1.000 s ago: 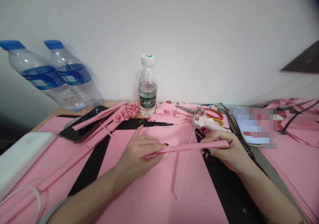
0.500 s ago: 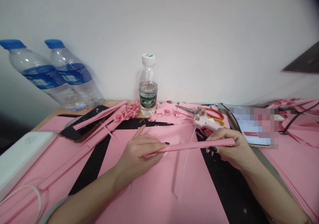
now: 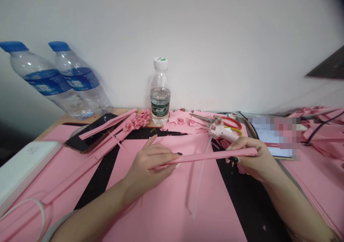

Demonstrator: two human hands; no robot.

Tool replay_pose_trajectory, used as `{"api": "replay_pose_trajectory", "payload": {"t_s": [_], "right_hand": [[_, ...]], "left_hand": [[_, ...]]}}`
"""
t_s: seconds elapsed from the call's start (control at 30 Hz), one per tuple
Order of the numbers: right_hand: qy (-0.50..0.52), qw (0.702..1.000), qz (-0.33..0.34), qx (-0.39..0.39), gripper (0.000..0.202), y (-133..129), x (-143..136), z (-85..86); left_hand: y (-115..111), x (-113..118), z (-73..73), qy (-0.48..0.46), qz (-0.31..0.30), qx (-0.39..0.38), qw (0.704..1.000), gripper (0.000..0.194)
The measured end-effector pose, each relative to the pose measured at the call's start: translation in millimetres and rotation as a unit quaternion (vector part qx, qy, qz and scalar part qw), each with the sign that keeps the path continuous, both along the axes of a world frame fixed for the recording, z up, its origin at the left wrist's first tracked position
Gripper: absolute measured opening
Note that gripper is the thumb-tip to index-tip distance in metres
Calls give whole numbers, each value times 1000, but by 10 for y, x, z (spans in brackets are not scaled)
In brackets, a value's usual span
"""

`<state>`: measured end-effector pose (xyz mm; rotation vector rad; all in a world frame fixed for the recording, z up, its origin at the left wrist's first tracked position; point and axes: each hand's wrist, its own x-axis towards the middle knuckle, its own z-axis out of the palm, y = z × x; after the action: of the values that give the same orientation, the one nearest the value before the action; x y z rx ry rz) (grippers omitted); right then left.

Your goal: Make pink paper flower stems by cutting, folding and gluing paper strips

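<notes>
Between my hands, a rolled pink paper tube (image 3: 204, 157) is held nearly level above a large pink paper sheet (image 3: 166, 206). The fingers and thumb of my left hand (image 3: 153, 163) pinch its left end, the index finger raised. My right hand (image 3: 249, 156) grips the right end, dark-nailed fingers beneath it. Just behind my right hand lies a pale pink glue gun (image 3: 219, 131), its clear glue stick (image 3: 199, 188) reaching down over the sheet. Scissors (image 3: 231, 123) with red and yellow handles rest against the gun.
A small water bottle (image 3: 160, 102) stands by the wall, between paper flowers (image 3: 138, 121) and pink scraps (image 3: 178, 120). Two large bottles (image 3: 80, 79) lean at the left. A dark phone (image 3: 88, 138), a white box-like device (image 3: 29, 166) and a tablet-like screen (image 3: 268, 138) lie around the sheet.
My right hand has shifted slightly to the right with its end of the paper tube. The left hand stays almost in place.
</notes>
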<state>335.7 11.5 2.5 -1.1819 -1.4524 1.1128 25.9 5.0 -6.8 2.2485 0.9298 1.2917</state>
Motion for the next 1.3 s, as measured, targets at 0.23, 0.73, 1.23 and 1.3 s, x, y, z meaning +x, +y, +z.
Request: {"api": "replay_pose_trajectory", "payload": {"t_s": [0.23,0.73,1.23,1.3], "right_hand": [[52,998,-9,-38,26,-29,-14,39],[59,998,29,0,19,50,116,75],[87,995,51,26,17,79,197,97],[81,995,50,32,17,81,213,99]], "left_hand": [[5,-4,-17,1,5,10,1000,18],[21,-20,-17,-8,10,26,1000,15],[45,-8,-56,-37,17,30,999,15],[54,-2,-54,-49,10,37,998,15]]}}
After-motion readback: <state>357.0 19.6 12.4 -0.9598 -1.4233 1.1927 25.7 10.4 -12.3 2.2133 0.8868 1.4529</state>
